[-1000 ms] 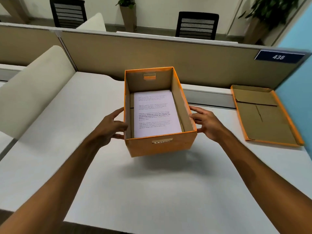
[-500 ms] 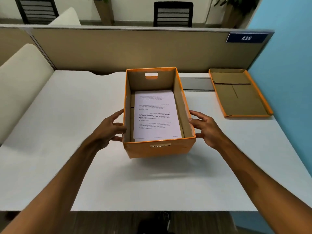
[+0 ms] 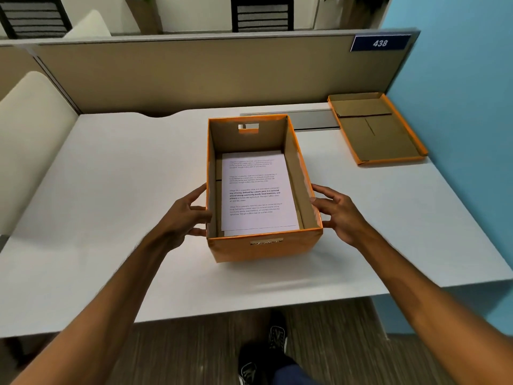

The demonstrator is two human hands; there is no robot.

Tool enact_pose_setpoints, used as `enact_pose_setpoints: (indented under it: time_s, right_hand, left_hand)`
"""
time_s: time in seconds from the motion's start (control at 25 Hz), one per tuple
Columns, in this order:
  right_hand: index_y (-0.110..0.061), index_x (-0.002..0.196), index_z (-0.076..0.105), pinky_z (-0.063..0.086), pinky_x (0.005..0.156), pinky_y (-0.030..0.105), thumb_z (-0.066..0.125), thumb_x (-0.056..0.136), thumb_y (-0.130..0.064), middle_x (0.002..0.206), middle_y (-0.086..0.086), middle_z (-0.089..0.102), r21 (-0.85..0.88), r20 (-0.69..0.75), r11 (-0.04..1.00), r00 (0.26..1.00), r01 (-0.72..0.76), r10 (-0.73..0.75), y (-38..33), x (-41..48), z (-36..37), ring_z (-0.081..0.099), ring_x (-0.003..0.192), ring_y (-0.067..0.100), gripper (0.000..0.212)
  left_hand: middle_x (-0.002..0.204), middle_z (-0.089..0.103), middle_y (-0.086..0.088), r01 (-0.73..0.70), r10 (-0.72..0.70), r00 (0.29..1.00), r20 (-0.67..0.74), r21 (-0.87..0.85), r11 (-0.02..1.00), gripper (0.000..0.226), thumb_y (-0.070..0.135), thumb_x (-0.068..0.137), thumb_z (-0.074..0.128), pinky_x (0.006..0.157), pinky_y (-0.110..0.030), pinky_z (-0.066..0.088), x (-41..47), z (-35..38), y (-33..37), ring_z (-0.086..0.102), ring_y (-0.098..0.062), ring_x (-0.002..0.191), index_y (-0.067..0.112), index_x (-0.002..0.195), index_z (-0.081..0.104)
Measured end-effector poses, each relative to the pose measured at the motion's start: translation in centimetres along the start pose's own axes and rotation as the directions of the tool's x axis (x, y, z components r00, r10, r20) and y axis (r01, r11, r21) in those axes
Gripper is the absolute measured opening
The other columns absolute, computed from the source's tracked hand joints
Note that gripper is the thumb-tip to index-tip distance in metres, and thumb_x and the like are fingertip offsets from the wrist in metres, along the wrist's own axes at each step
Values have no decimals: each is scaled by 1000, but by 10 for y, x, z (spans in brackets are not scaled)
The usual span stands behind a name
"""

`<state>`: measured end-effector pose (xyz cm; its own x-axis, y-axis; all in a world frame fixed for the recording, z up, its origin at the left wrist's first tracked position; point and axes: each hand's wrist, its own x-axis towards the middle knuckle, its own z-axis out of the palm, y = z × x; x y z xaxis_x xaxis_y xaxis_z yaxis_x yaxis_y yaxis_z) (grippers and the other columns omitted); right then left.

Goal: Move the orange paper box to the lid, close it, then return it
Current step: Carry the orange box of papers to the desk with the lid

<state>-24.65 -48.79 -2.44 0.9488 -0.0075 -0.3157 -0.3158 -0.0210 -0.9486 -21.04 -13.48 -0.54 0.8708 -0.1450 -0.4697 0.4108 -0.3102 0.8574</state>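
Observation:
The orange paper box point(image 3: 263, 247) stands open-topped in the middle of the white desk point(image 3: 111, 195), with printed white sheets point(image 3: 256, 193) lying flat inside. My left hand point(image 3: 184, 215) presses against its left wall and my right hand point(image 3: 337, 215) against its right wall, fingers spread along the sides. The orange lid point(image 3: 376, 129) lies upside down at the desk's far right corner, brown inside facing up, well apart from the box.
A beige partition point(image 3: 194, 73) with a blue "438" sign point(image 3: 379, 43) runs along the desk's back. A blue wall point(image 3: 458, 107) borders the right side. A cream panel point(image 3: 30, 129) stands at the left. My shoes point(image 3: 263, 357) show below the desk's front edge.
My view has pulled back and shifted, so the lid appears closer to the box than before. Both hands keep the same hold on the box's sides.

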Motion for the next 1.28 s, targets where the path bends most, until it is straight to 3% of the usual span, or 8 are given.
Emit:
enact_pose_setpoints:
  time_s: [0.2,0.36,0.56,0.68,0.8,0.92,1.0,1.28]
  right_hand:
    - [-35,134,57,57,84,49,63,92,-33,115,-8,72,-1,-43,1000,999,-9,9,14,-25,6,68,109,18,42]
    - [-37,133,57,58,81,47,60,94,-35,114,-10,73,-7,-67,1000,998,-21,21,22,-37,11,68,108,18,40]
    - [-47,125,57,60,68,33,57,96,-37,109,-20,72,-50,-91,999,996,-19,14,27,-45,19,70,101,9,31]
    - [-40,134,54,60,62,29,55,97,-35,108,-21,71,-76,-113,997,994,-5,-4,27,-46,21,70,97,6,37]
    - [-31,141,50,61,71,36,55,97,-35,120,-9,69,-122,-127,992,992,4,-19,26,-44,21,69,105,14,44]
    - [-21,142,48,53,96,50,54,98,-35,133,4,61,-253,-200,967,979,-5,-48,22,-43,19,59,120,24,47]
    - [-18,138,53,49,102,47,55,98,-33,136,6,60,-352,-231,936,968,15,-103,17,-44,13,56,123,24,44]
    - [-11,121,67,48,89,22,62,94,-20,119,6,70,-514,-274,851,921,105,-279,-10,-37,-20,63,108,16,29]
  left_hand:
    - [108,69,-9,18,-18,1000,23,-2,1000,80,5,88,65,58,-34,61,-16,7,-12,70,-25,94,42,150,31]
    - [112,67,-12,31,-31,999,25,2,1000,80,2,89,62,65,-40,60,-24,13,-17,68,-29,100,40,151,29]
    - [123,61,-14,44,-44,999,14,13,999,81,1,91,61,76,-48,57,-31,19,-20,63,-31,107,40,152,25]
    - [134,56,-16,59,-60,998,22,35,998,84,2,90,61,80,-50,56,-32,20,-19,60,-32,112,39,153,21]
    - [147,45,-19,72,-72,997,-11,106,992,86,5,89,66,95,-54,49,-33,20,-17,52,-37,125,33,155,18]
    - [159,30,-16,1,40,992,-123,321,947,88,18,85,73,107,-54,39,-36,23,-8,36,-38,141,24,155,20]
    - [160,30,-14,-85,181,968,-174,450,889,85,26,84,74,108,-53,37,-38,30,6,34,-37,143,20,154,24]
    - [152,44,-10,-354,475,871,-127,510,784,65,29,89,67,108,-47,38,-30,73,62,44,-31,136,14,146,40]
